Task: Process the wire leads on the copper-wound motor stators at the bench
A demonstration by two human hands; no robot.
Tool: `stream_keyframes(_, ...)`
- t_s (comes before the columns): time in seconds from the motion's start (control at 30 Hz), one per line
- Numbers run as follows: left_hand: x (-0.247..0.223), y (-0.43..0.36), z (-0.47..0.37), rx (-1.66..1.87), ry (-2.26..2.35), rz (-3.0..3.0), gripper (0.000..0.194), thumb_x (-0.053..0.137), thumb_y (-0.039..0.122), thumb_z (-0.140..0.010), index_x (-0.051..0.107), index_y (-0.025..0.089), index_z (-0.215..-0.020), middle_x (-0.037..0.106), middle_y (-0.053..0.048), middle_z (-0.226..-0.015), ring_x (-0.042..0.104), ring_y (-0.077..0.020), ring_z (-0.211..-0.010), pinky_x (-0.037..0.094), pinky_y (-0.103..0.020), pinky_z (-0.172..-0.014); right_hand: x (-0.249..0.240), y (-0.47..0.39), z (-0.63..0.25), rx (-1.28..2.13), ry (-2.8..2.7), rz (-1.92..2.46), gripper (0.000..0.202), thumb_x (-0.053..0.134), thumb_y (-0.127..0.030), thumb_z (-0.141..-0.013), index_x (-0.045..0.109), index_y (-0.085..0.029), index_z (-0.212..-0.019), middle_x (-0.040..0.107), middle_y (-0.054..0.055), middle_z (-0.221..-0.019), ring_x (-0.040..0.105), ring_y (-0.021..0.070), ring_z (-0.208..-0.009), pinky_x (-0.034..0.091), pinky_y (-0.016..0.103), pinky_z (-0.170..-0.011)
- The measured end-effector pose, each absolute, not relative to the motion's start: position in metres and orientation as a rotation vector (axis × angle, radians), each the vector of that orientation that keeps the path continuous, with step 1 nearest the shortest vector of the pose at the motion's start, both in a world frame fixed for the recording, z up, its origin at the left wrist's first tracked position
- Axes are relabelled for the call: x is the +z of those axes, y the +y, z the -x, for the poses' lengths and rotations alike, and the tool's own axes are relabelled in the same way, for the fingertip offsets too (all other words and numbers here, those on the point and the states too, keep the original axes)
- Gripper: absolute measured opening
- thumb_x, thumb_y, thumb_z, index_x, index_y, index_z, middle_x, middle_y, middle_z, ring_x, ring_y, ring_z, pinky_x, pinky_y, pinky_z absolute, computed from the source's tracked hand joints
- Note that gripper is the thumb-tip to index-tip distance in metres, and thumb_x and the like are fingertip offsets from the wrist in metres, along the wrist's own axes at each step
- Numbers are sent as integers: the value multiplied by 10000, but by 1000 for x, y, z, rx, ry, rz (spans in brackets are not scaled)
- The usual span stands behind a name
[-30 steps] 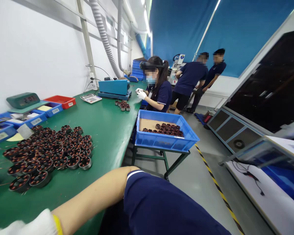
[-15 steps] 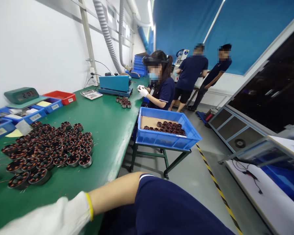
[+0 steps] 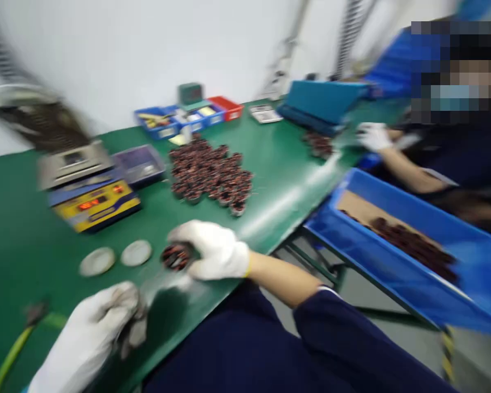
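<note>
My right hand (image 3: 216,248), in a white glove, is closed around the side of a copper-wound motor stator (image 3: 175,257), just above the green table's front edge. To its left, my left hand (image 3: 98,330), gloved with greyed fingertips, is curled shut; whatever its fingers hold, if anything, is hidden and blurred. Two round whitish discs (image 3: 136,252) lie on the table between and beyond the hands. Behind my right hand, a large cluster of similar stators (image 3: 208,169) sits on the tabletop. A tool with yellow-green handles (image 3: 14,349) lies left of my left hand.
A yellow-and-blue unit with red digits (image 3: 94,204) stands at the left, beside a dark purple tray (image 3: 139,164). Blue bins (image 3: 157,123) and a red bin (image 3: 227,107) line the wall. A blue crate (image 3: 393,267) of stators stands right, near a co-worker's gloved hand (image 3: 374,136).
The view has swung left and down, bringing my left hand and the unit with digits into sight. My right hand now shows with a stator in it; before, its fingers were out of frame.
</note>
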State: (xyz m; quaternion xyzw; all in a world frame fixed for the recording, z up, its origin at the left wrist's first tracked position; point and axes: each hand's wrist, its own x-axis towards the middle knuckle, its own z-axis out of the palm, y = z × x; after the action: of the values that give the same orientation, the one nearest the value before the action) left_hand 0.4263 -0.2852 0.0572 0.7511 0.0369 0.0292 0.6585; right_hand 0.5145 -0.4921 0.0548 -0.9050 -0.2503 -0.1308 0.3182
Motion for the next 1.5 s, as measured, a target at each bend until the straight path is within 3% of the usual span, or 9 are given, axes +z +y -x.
stream_keyframes(0.07,63,-264,-410,102,187,-1598,498,646,597,-793,572,188,-519,480,-19,-372,411,-133,-265,314,-234,-233,42,-490,-535,-209,-790,2261,519,657,-235,-711,579,-202,-1223,607,86,-1176,582,267,-1138,501,429,-1017)
stream_keyframes(0.2,53,-243,-426,559,442,-1464,420,714,565,-749,610,168,-655,595,-39,-487,500,-134,-328,367,-214,-276,17,-468,-563,-62,-938,2086,567,669,-215,-662,575,-199,-1220,615,73,-1191,596,251,-1126,505,395,-1020)
stream_keyframes(0.37,19,-231,-444,982,611,-1406,364,699,504,-761,578,162,-735,645,-8,-581,562,-121,-402,446,-210,-372,6,-438,-571,80,-879,2260,596,712,-158,-634,582,-254,-1208,636,26,-1176,625,252,-1079,527,413,-978)
stream_keyframes(0.83,7,-219,-443,1076,618,-1404,364,659,516,-785,568,164,-782,637,8,-587,583,-124,-430,477,-223,-412,11,-387,-582,272,-1310,2526,535,767,-267,-739,580,-268,-1241,614,31,-1198,619,303,-1047,548,430,-857)
stream_keyframes(1.1,9,-220,-437,1087,622,-1386,338,645,491,-816,579,160,-798,637,-3,-642,631,-141,-513,504,-228,-442,8,-396,-589,-92,-1380,2278,531,757,-288,-747,566,-198,-1234,597,83,-1163,596,253,-1038,527,355,-867)
stream_keyframes(1.3,11,-219,-436,1067,612,-1334,296,612,455,-853,549,168,-813,627,8,-650,623,-132,-502,485,-220,-426,16,-377,-592,-335,-1960,2447,219,517,-195,-961,657,-231,-1125,626,80,-1038,541,249,-896,428,348,-734)
stream_keyframes(1.5,14,-219,-436,1077,593,-1290,272,626,418,-865,564,163,-798,636,5,-639,616,-135,-479,480,-231,-424,10,-372,-591,-617,-2060,2357,266,444,-169,-1004,672,-266,-1099,613,72,-1116,500,230,-867,387,346,-742)
